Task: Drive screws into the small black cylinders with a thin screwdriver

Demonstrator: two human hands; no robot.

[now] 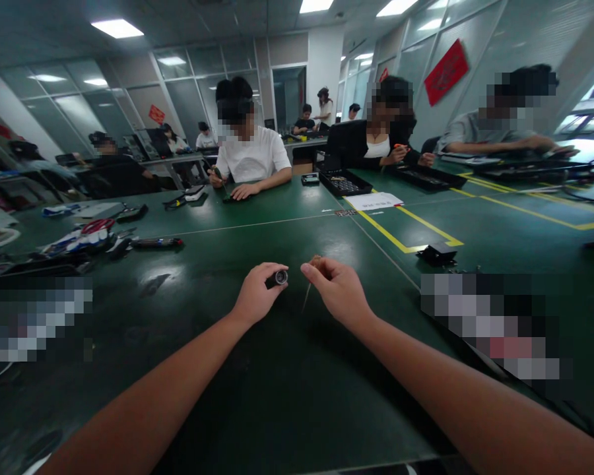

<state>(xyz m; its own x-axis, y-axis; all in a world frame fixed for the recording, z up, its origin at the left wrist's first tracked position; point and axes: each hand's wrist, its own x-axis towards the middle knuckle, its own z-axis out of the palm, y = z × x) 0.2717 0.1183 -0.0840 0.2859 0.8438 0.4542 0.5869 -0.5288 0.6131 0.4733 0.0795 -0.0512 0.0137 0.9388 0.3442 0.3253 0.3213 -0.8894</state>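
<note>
My left hand (259, 292) is closed around a short black cylinder (280, 278) with a pale ring at its round end, which faces right and towards me. Level with it, a small gap to the right, my right hand (343, 289) pinches a thin rod-like tool (306, 298). Its brownish end (317, 261) shows above the fingers, and the slim shaft points down towards the table; its exact kind is unclear. The cylinder and the tool are apart. Both hands are above the green tabletop (257, 396).
A dark pen-like tool (157, 243) lies at left, beside a cluttered pile (86, 241). A black bracket-like part (438, 254) sits at right. Farther back are black parts trays (345, 182) and a white paper (373, 200). Several people work across the table.
</note>
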